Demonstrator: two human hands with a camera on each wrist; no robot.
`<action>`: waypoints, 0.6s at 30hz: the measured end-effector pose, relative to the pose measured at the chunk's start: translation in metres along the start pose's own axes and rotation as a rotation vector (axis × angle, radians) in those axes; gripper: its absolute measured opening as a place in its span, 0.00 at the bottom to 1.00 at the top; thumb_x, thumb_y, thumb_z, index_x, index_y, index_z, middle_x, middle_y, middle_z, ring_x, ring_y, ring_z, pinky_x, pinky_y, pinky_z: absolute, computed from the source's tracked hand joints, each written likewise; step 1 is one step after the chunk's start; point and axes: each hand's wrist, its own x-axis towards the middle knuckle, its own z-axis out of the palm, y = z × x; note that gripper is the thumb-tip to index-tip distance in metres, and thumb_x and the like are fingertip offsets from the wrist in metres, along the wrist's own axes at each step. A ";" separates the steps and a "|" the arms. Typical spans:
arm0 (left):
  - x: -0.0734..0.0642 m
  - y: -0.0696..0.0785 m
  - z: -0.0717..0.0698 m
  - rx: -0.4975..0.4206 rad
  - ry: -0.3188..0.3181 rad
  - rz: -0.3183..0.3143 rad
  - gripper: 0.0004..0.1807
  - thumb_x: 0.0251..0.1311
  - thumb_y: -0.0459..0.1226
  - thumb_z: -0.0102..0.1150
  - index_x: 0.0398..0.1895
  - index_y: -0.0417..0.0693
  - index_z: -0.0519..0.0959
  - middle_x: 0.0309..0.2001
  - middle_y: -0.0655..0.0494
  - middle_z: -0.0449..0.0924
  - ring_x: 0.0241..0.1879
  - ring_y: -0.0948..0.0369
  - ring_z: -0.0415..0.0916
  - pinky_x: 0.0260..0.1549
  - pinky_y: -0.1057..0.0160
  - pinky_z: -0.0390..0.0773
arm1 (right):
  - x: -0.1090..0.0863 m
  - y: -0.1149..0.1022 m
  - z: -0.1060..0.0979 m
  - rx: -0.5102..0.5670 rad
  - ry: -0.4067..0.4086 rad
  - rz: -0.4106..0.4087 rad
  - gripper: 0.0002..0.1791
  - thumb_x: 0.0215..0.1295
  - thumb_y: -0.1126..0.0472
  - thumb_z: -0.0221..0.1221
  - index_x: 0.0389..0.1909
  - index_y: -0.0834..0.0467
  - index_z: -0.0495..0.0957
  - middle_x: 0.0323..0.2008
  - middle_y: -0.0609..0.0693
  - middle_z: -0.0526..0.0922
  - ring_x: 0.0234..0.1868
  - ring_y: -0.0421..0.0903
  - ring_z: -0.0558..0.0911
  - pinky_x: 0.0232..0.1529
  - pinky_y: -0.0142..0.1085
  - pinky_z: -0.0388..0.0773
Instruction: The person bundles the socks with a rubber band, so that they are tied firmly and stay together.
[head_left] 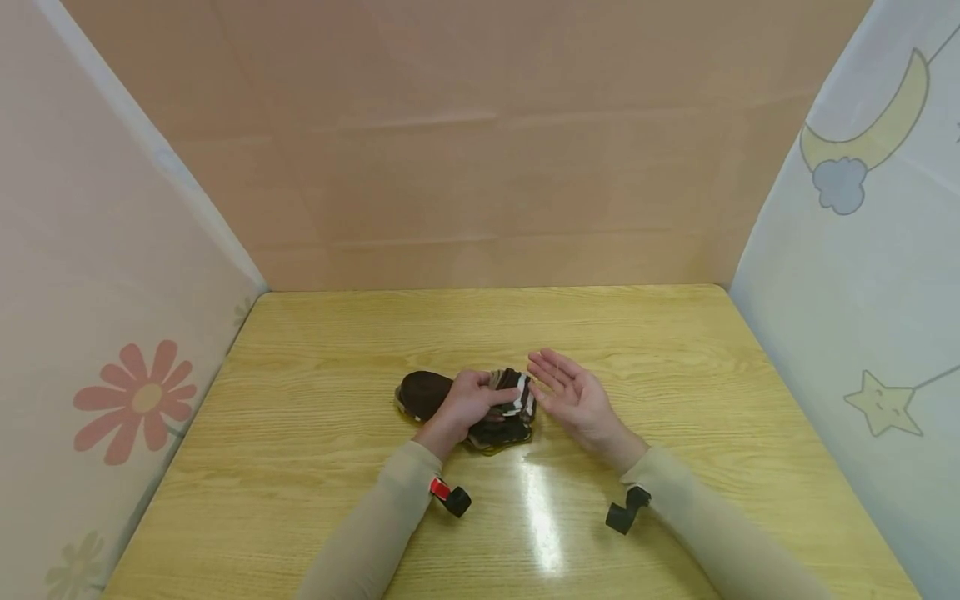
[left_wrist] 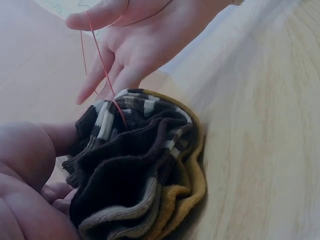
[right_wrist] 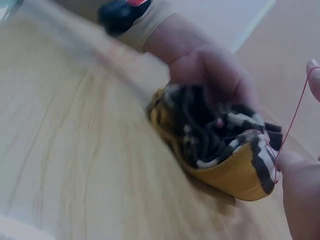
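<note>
A bundle of socks point(head_left: 426, 393) lies across the middle of the table, dark brown rounded ends to the left, striped cuffs to the right. Around its middle my left hand point(head_left: 467, 402) grips the bundle, thumb on top. Stacked cuffs point(left_wrist: 125, 165) in black, white, grey and mustard face the left wrist view. Just right of the cuffs is my right hand point(head_left: 585, 408), its fingers spread and extended. A thin red rubber band point(left_wrist: 104, 62) runs from the cuffs to this hand, stretched over its thumb and fingers. The band point(right_wrist: 298, 105) looks taut in the right wrist view.
The wooden table point(head_left: 322, 500) has a peach-coloured back wall point(head_left: 487, 167) behind it. Printed fabric walls stand on both sides, with a flower point(head_left: 146, 398) on the left and a moon point(head_left: 877, 133) on the right. Black camera mounts point(head_left: 453, 500) sit on both wrists.
</note>
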 end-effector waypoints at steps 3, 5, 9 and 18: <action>-0.001 -0.001 0.002 0.011 0.016 0.013 0.12 0.64 0.37 0.74 0.32 0.41 0.79 0.25 0.56 0.76 0.27 0.61 0.82 0.34 0.57 0.88 | -0.001 0.000 0.003 -0.148 -0.022 -0.033 0.50 0.61 0.80 0.66 0.77 0.78 0.45 0.77 0.54 0.64 0.76 0.46 0.67 0.74 0.44 0.65; -0.002 -0.001 0.003 0.029 0.021 0.027 0.17 0.63 0.38 0.75 0.26 0.46 0.73 0.20 0.58 0.70 0.22 0.61 0.79 0.33 0.57 0.88 | -0.002 0.000 0.004 -0.232 -0.045 -0.045 0.53 0.60 0.76 0.70 0.76 0.78 0.44 0.77 0.49 0.61 0.77 0.43 0.64 0.74 0.43 0.63; -0.005 -0.001 0.004 0.052 0.016 0.048 0.17 0.63 0.38 0.75 0.27 0.46 0.74 0.20 0.59 0.72 0.23 0.61 0.79 0.32 0.57 0.88 | -0.003 -0.003 0.006 -0.393 -0.082 -0.027 0.57 0.58 0.72 0.74 0.76 0.77 0.43 0.80 0.51 0.53 0.79 0.45 0.56 0.75 0.43 0.59; -0.003 -0.009 0.012 0.182 0.061 0.183 0.13 0.62 0.41 0.76 0.40 0.43 0.84 0.31 0.56 0.84 0.28 0.63 0.78 0.28 0.64 0.80 | 0.000 -0.006 0.004 -0.735 -0.099 0.037 0.56 0.57 0.71 0.76 0.79 0.66 0.50 0.80 0.65 0.51 0.77 0.75 0.54 0.72 0.59 0.63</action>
